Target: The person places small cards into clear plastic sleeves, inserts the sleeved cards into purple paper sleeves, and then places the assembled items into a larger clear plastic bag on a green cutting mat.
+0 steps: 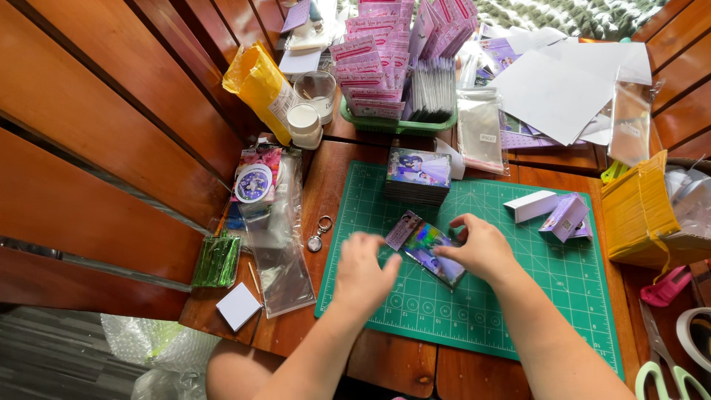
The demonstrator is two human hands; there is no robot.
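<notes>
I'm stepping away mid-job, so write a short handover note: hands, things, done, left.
Right hand: fingers on the shiny sleeved card lying on the green cutting mat.
Left hand: open, blurred, just left of that card, holding nothing visible.
Small pink tag card lies at the card's upper left.
Card stack at the mat's top edge.
Done: one card sleeved.
Left: the stack, by appearance.

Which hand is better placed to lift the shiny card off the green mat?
Probably the right hand: its fingers already touch the holographic card. The blurred left hand hovers beside it.

Two bare forearms and hands (363, 274), sleeveless, without rings, watch or gloves.
</notes>
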